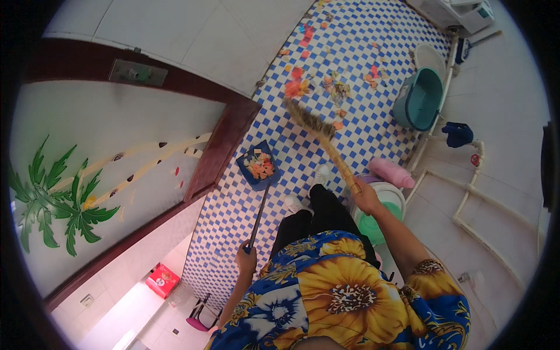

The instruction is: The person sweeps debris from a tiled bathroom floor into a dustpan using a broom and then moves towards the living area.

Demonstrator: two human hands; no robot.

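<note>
My left hand (246,259) is closed around the end of the dark handle of a long-handled dustpan (272,178). The blue pan rests on the tiled floor and holds a heap of orange and pale scraps (260,166). In my right hand (366,197) is the straw-coloured handle of a broom (334,153), whose bristle head (309,119) lies over the floor ahead of my feet. Just beyond the bristles are red and orange scraps (295,85) and a clump of brownish scraps (337,91). Smaller pieces are scattered farther up the floor.
A door with a palm-tree picture (144,153) stands at left. Along the right wall are a teal bucket (420,100), a pale basin (431,57), pipes (470,188) and a dark blue cloth (457,134). A pink bottle (391,172) and a green basin (372,227) sit by my right leg.
</note>
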